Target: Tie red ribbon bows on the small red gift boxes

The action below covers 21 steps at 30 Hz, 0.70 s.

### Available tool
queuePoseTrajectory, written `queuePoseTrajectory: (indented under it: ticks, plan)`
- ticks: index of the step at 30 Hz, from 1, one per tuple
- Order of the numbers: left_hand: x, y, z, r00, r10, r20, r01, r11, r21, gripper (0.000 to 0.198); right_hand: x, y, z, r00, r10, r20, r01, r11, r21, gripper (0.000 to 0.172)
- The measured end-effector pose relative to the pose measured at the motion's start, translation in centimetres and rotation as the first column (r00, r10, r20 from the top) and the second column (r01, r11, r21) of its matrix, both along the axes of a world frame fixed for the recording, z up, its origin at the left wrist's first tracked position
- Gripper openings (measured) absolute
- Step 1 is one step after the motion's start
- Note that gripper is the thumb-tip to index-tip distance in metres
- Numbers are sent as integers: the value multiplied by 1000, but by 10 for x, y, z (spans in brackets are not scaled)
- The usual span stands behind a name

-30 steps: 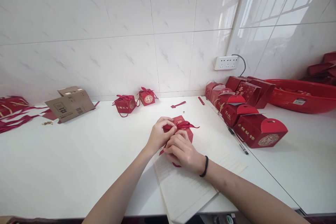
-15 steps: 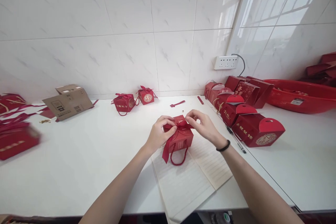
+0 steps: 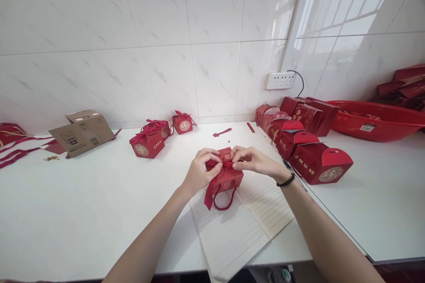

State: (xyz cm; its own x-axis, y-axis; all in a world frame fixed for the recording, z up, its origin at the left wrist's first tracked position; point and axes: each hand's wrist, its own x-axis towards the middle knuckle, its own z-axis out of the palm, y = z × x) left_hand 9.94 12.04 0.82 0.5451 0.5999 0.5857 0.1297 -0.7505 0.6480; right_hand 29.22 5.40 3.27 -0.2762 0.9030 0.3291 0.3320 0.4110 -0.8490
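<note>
A small red gift box (image 3: 229, 182) with gold print sits on an open lined notebook (image 3: 232, 230) in front of me. A red ribbon (image 3: 209, 192) is gathered into a bow on its lid, with one tail hanging down the front left. My left hand (image 3: 203, 170) is closed, thumb and fingers pinching the ribbon on the left of the bow. With thumb and fingertips my right hand (image 3: 254, 160) pinches the ribbon on the right. A twisted red cord handle (image 3: 224, 208) loops out at the box's front. The knot is partly covered by my fingers.
Ribboned red boxes (image 3: 148, 145) stand back left, beside a brown cardboard box (image 3: 84, 135). At right are a row of red boxes (image 3: 327, 163), a pen (image 3: 287, 164) and a red basin (image 3: 375, 126). Ribbon scraps (image 3: 222, 132) lie near the wall.
My right hand has moved left and down, closer to the bow. The blurred red box at far left is gone from there, and another box now stands by the back-left boxes. The view shifted slightly.
</note>
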Motion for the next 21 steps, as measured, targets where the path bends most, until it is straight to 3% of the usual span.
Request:
queuePoseTrajectory:
  ticks: [6,17,21]
  plan:
    - [-1,0,0,1000,-22,-13,22,999,25,5,-8,-1,2,976,-71,-207,50,994,-102,26]
    - [-2,-5,0,996,-70,-53,76,990,120,1,-12,-8,12,973,-175,-152,134,960,-246,30]
    - [-2,-6,1,996,-72,-60,79,989,124,2,-10,-6,10,947,-207,-244,117,935,-335,38]
